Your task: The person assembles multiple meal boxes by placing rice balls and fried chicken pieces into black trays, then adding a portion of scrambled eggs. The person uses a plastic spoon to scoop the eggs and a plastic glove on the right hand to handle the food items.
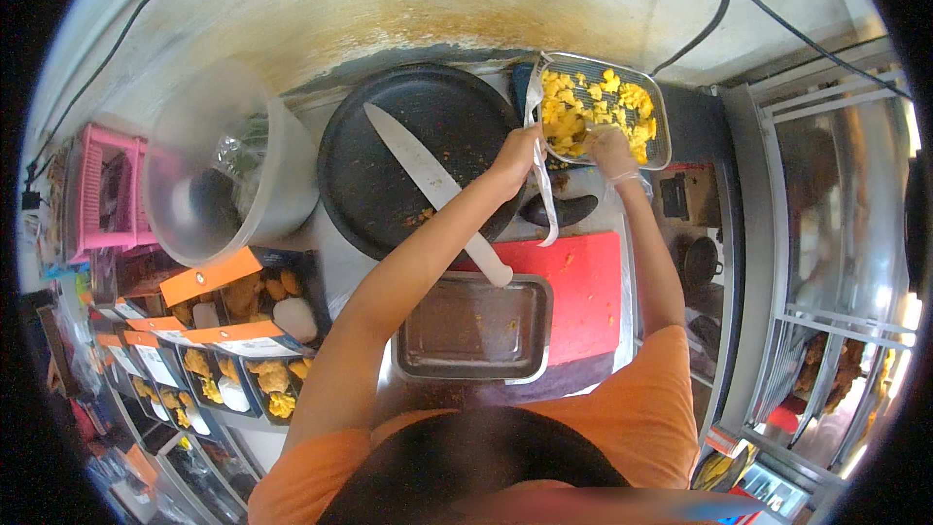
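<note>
tray: a metal tray [662, 126] of yellow food pieces [569, 112] sits at the far edge of the counter, just right of the round black pan [389, 151]; its left rim is under the left hand
left hand: the left hand [515, 154] reaches forward across the pan; fingers closed around a white strip [540, 170] that hangs down from the tray's near-left corner toward the red board
right hand: the right hand [610, 151], in a thin clear glove, rests on the near edge of the tray among the yellow pieces; fingers curled, what they grip cannot be told
knife: a long white-handled knife [437, 190] lies diagonally across the pan, handle end over the empty steel tray
steel tray: an empty rectangular steel tray [418, 362] sits just in front of the person, touching the red board [588, 292] on its right
tub: a clear plastic tub [180, 224] with greens inside stands left of the pan
boxes: packed meal boxes [243, 360] with orange labels lie at the near left
crate: a pink crate [97, 190] stands at far left, beside the tub
</note>
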The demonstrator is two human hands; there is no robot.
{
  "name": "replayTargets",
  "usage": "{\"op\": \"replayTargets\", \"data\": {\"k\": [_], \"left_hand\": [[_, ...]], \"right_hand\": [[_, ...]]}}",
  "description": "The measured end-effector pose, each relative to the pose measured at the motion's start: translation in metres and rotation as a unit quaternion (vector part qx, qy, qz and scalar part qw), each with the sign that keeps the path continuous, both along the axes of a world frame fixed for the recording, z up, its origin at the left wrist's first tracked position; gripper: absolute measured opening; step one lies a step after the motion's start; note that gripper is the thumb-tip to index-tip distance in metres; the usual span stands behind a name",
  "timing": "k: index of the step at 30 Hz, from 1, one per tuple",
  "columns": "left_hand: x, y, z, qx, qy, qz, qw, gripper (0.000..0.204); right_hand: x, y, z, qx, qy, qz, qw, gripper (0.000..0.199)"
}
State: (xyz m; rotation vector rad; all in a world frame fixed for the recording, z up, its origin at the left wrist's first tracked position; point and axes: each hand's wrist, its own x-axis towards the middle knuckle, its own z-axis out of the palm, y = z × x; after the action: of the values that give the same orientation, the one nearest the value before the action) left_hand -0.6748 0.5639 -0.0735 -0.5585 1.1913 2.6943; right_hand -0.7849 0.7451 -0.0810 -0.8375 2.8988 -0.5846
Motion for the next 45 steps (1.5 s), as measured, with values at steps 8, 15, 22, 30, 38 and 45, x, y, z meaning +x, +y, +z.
{"op": "replayTargets", "data": {"k": [8, 15, 22, 30, 38, 45], "left_hand": [[0.004, 0.005, -0.009, 0.044, -0.031, 0.042, 0.998, 0.022], [0.003, 0.011, -0.021, 0.069, -0.003, 0.037, 0.997, 0.020], [0.002, 0.020, -0.012, 0.081, -0.036, 0.062, 0.994, 0.022], [-0.003, 0.026, -0.024, 0.077, -0.065, 0.073, 0.992, 0.021], [-0.004, 0.029, -0.031, 0.107, -0.065, 0.082, 0.989, 0.030], [-0.008, 0.039, -0.028, 0.171, -0.082, 0.141, 0.972, 0.025]], "right_hand": [[0.003, -0.010, 0.009, 0.146, 0.037, -0.033, 0.988, 0.021], [0.019, -0.023, 0.013, 0.150, 0.080, 0.185, 0.968, 0.021], [0.035, -0.010, 0.031, -0.053, -0.083, 0.168, 0.981, 0.019], [0.014, 0.016, 0.024, -0.216, -0.475, -0.066, 0.851, 0.019], [-0.003, -0.012, 0.018, -0.058, -0.127, 0.031, 0.990, 0.021], [0.029, -0.031, 0.041, 0.054, -0.053, 0.145, 0.987, 0.027]]}}
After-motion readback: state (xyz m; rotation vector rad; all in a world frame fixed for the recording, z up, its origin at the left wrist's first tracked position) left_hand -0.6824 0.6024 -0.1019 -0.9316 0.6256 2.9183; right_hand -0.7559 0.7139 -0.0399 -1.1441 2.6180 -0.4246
